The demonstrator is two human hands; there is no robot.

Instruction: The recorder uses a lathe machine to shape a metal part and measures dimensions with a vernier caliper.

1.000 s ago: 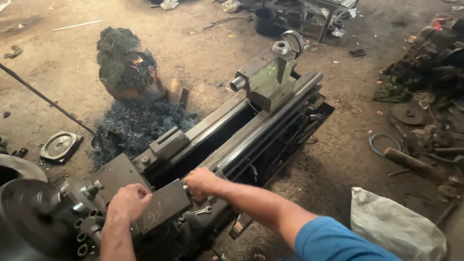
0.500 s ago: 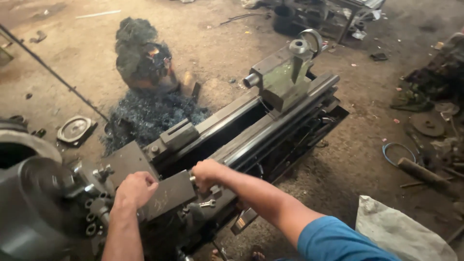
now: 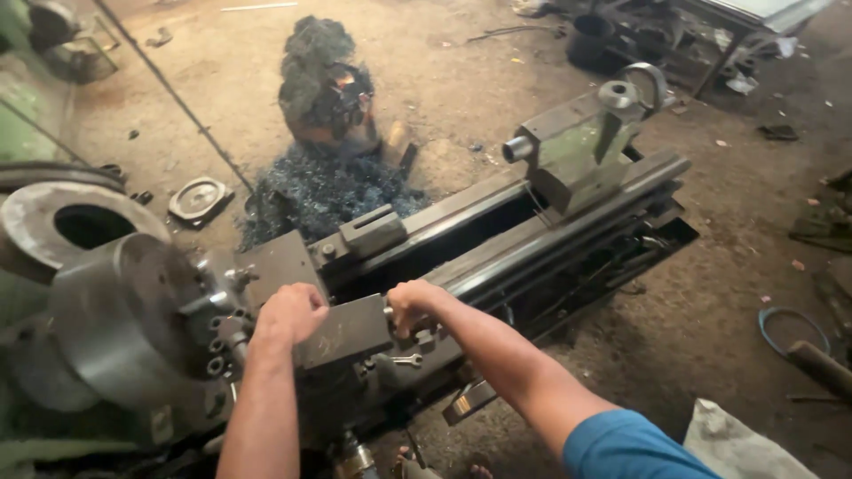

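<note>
Grey steel lathe (image 3: 497,239) on a dirt floor, two bare hands working at its near left end.

One lathe, one round chuck (image 3: 133,315) at the left, one tailstock (image 3: 581,146) at the far right, one heap of dark swarf (image 3: 324,191) behind the bed. The dark flat slide block (image 3: 342,333) sits between the hands, just right of the chuck. The left hand (image 3: 288,312) is closed in a fist against its left edge; the right hand (image 3: 410,304) is curled shut around its right end.
</note>
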